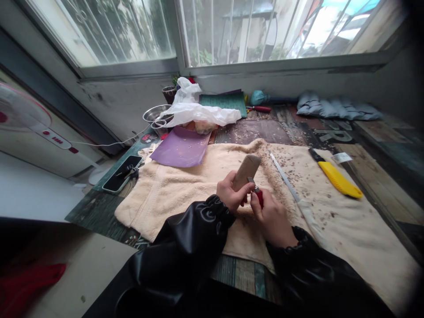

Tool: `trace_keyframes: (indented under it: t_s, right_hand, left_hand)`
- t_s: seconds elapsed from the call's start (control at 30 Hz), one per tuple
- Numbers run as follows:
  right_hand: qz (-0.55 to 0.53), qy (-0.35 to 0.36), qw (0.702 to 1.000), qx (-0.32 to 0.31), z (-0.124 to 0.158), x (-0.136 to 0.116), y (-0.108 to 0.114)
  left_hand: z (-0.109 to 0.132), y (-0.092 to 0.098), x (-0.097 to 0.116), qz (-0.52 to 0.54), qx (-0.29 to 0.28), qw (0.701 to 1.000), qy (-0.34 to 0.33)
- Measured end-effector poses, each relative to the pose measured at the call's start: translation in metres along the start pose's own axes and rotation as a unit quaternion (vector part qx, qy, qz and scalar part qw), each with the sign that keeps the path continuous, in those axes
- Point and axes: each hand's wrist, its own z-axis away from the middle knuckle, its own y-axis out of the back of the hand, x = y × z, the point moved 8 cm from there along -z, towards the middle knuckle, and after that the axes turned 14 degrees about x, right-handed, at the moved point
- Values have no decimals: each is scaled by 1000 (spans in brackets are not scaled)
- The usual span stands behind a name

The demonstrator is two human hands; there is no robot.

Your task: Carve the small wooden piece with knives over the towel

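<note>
My left hand grips the lower end of a brownish wooden block with a rounded top, tilted up and away from me. My right hand is closed around the red handle of a small carving knife. The knife's short metal blade lies against the block's right side, close to my left thumb. Both hands are just above a beige towel strewn with brown shavings. Parts of the knife handle and the block's lower end are hidden by my fingers.
A long metal blade and a yellow-handled tool lie to the right. Purple sheet, white plastic bag and metal bowl are behind. A phone with keys sits left; a fan stands beyond the table.
</note>
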Motion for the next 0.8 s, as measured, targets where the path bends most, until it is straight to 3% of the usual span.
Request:
trace_keyframes:
  t_s: [0.8]
  right_hand:
    - [-19, -20, 999, 18, -3, 3, 2]
  left_hand:
    - [1, 0, -5, -15, 33, 999, -3]
